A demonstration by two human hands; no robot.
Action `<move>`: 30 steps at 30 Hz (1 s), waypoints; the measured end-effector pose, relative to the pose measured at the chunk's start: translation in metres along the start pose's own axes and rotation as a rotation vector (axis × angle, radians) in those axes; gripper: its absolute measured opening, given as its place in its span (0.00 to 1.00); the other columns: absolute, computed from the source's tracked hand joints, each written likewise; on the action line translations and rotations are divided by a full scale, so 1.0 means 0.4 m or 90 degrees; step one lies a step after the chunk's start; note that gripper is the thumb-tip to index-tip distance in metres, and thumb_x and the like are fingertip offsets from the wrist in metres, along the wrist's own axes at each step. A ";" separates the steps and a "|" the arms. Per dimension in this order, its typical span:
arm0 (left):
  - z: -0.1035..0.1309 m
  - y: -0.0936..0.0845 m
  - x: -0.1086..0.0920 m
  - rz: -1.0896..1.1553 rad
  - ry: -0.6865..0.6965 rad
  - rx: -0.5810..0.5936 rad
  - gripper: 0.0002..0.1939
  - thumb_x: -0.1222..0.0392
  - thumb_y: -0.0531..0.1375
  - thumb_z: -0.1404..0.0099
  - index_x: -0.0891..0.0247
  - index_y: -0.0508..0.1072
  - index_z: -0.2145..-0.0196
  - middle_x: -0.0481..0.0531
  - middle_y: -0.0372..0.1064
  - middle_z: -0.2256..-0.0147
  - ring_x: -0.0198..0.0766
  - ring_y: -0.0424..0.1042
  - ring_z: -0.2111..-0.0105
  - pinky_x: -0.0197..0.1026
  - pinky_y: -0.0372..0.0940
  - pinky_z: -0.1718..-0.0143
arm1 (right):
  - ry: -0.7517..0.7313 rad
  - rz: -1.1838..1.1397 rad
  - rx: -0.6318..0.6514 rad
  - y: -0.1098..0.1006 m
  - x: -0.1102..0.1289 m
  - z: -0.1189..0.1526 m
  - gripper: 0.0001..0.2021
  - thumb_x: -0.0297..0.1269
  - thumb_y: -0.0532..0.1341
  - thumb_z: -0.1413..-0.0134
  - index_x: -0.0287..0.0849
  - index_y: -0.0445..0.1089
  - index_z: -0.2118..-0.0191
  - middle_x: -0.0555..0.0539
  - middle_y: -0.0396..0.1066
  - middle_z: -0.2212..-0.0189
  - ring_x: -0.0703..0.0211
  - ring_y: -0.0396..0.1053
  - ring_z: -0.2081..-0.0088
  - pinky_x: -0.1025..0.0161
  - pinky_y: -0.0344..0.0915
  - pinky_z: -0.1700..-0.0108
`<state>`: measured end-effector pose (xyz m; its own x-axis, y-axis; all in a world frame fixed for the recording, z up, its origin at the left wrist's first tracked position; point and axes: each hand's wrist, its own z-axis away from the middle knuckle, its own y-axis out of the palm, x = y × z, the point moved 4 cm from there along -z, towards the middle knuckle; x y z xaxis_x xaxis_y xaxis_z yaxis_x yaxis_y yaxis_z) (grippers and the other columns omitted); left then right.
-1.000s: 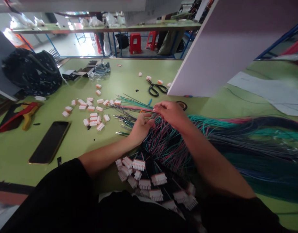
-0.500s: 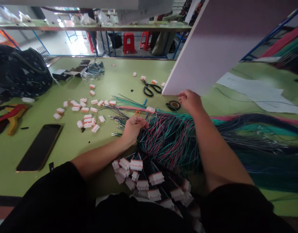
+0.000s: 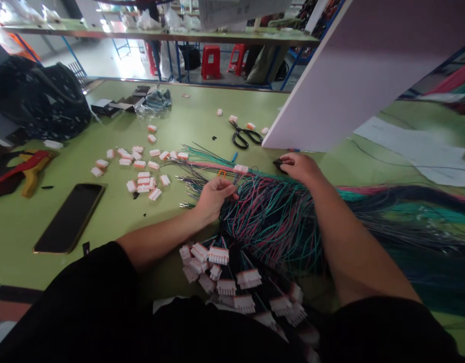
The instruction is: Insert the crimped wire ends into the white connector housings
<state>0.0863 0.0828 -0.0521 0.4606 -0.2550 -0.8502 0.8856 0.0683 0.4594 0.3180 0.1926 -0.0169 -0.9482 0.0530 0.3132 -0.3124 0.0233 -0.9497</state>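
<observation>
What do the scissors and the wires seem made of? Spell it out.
Scissors: slim, pointed blades, probably dark metal; smooth black loop handles, perhaps plastic-coated or painted. Wires: likely plastic-insulated metal, from smooth teal and pink coverings and shiny tips.

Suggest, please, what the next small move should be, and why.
Probably bring the tape to the wires just below the connector: the right hand has its fingers on the tape, and the left hand seems to pinch those wires.
</observation>
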 end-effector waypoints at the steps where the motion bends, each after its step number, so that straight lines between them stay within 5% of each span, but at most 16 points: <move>1: 0.000 0.000 -0.001 0.011 0.004 0.002 0.08 0.74 0.58 0.46 0.65 0.63 0.76 0.41 0.64 0.86 0.28 0.65 0.83 0.33 0.59 0.75 | 0.001 0.018 0.027 0.001 0.003 0.000 0.20 0.32 0.55 0.54 0.40 0.71 0.52 0.42 0.73 0.56 0.52 0.70 0.54 0.59 0.63 0.53; 8: -0.002 -0.001 0.003 0.021 0.011 0.010 0.08 0.74 0.59 0.48 0.65 0.65 0.72 0.41 0.65 0.85 0.28 0.66 0.83 0.32 0.60 0.75 | 0.080 0.169 0.046 -0.013 0.036 -0.018 0.18 0.38 0.50 0.48 0.43 0.73 0.56 0.38 0.71 0.53 0.43 0.68 0.53 0.51 0.63 0.57; 15: -0.006 0.000 0.004 0.022 0.017 0.007 0.08 0.73 0.61 0.49 0.65 0.65 0.74 0.40 0.64 0.86 0.27 0.66 0.84 0.31 0.60 0.77 | 0.069 0.160 -0.018 0.002 0.010 -0.040 0.17 0.32 0.58 0.58 0.49 0.73 0.58 0.42 0.74 0.59 0.46 0.70 0.57 0.52 0.64 0.59; 22: -0.009 -0.001 0.007 0.041 0.007 0.004 0.08 0.75 0.58 0.48 0.66 0.65 0.74 0.40 0.64 0.85 0.27 0.66 0.84 0.31 0.59 0.77 | 0.167 -0.358 -0.102 -0.041 -0.027 -0.019 0.19 0.26 0.57 0.61 0.40 0.71 0.58 0.42 0.74 0.60 0.51 0.71 0.58 0.57 0.67 0.58; 30: -0.007 -0.001 0.003 0.047 -0.010 -0.015 0.08 0.75 0.59 0.48 0.65 0.65 0.74 0.40 0.64 0.84 0.27 0.65 0.83 0.32 0.60 0.76 | 0.058 -0.751 0.118 -0.061 0.095 0.109 0.10 0.29 0.59 0.57 0.43 0.71 0.65 0.46 0.74 0.60 0.57 0.71 0.59 0.57 0.69 0.56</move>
<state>0.0867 0.0853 -0.0542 0.5234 -0.2635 -0.8104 0.8509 0.1104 0.5136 0.2869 0.1506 0.0180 -0.0662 0.1668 0.9838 -0.9974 -0.0386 -0.0606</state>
